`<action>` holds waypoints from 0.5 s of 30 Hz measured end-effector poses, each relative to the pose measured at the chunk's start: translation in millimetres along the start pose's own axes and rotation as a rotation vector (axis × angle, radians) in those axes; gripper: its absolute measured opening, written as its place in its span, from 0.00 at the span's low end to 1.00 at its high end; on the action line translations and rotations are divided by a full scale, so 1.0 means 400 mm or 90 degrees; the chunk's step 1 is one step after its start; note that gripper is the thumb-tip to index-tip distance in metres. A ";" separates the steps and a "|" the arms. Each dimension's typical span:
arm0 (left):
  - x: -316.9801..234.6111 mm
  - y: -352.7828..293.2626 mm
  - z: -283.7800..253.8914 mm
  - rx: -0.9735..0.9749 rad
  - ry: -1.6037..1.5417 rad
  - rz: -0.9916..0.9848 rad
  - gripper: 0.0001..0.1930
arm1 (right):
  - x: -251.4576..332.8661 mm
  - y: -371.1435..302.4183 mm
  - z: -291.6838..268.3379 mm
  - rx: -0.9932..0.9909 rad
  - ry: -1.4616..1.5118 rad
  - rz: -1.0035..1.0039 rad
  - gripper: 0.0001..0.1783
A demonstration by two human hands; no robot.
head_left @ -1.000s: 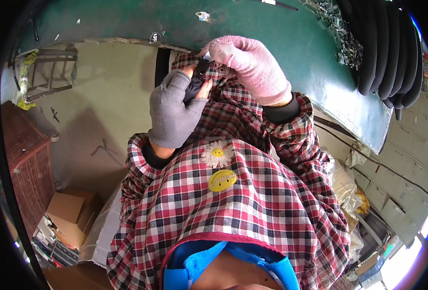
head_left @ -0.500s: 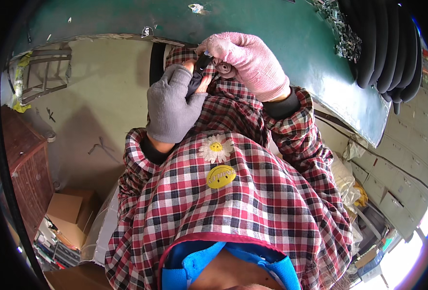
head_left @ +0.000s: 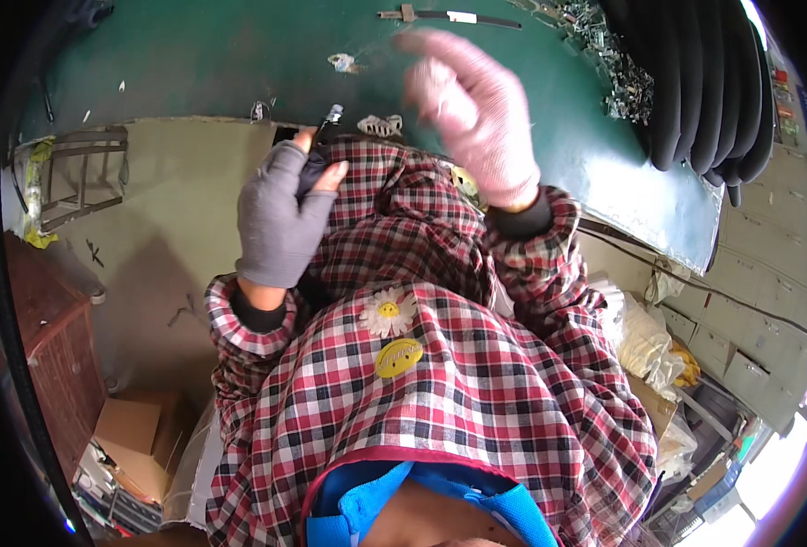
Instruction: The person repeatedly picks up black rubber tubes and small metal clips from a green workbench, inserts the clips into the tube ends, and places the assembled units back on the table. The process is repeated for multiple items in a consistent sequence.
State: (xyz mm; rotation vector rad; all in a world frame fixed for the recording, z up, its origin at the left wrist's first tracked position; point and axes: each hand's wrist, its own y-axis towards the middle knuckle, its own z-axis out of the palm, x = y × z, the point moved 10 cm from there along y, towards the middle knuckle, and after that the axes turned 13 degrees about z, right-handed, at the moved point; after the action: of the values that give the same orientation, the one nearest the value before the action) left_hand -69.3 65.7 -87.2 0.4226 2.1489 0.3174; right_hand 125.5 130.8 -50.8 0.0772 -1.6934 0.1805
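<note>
My left hand (head_left: 283, 219), in a grey glove with bare fingertips, pinches a dark fabric-like piece (head_left: 311, 173) at the edge of the green table. At its far end a small shiny metal clip (head_left: 333, 114) sticks up past the thumb and finger. Most of the piece is hidden in the palm. My right hand (head_left: 476, 114), in a pink glove, is raised over the table, apart from the left. Its forefinger reaches out to the left, away from the thumb, and nothing shows between them. Motion blurs its fingers.
Small metal parts lie heaped (head_left: 627, 87) on the green table (head_left: 230, 64), beside thick black tube-like lengths (head_left: 686, 87). Farther back is a black strip with a metal fitting (head_left: 458, 17). A wooden cabinet (head_left: 57, 356) and a cardboard box (head_left: 130, 433) stand at left.
My right hand has left the dark piece and moved up over the table. My left hand has shifted left, still gripping the piece, and the shiny clip now shows.
</note>
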 end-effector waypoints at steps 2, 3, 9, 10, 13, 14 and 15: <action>0.023 0.025 0.000 0.037 -0.022 -0.057 0.25 | 0.104 0.063 -0.059 -0.195 -0.459 -0.284 0.11; 0.033 0.023 0.005 0.027 -0.086 -0.114 0.26 | 0.113 0.098 -0.059 -0.206 -0.535 -0.290 0.08; 0.048 -0.012 -0.009 0.024 0.003 -0.067 0.19 | 0.006 0.137 -0.046 -0.038 -0.725 -0.188 0.04; 0.039 -0.014 -0.012 0.035 0.021 -0.065 0.17 | 0.004 0.116 -0.034 -0.014 -0.733 -0.176 0.04; 0.003 0.002 -0.007 0.043 0.100 -0.004 0.18 | 0.004 0.068 -0.014 0.020 -0.746 -0.160 0.05; -0.001 0.004 -0.003 0.050 0.122 0.004 0.19 | 0.005 0.054 -0.015 -0.009 -0.728 -0.175 0.05; -0.001 0.005 -0.004 0.050 0.127 0.003 0.20 | 0.001 0.038 -0.013 -0.037 -0.710 -0.191 0.06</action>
State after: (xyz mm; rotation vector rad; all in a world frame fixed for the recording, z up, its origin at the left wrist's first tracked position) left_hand -69.9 67.3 -85.3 0.4565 2.3608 0.2889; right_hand 128.0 146.4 -50.9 0.4501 -2.7587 -0.1843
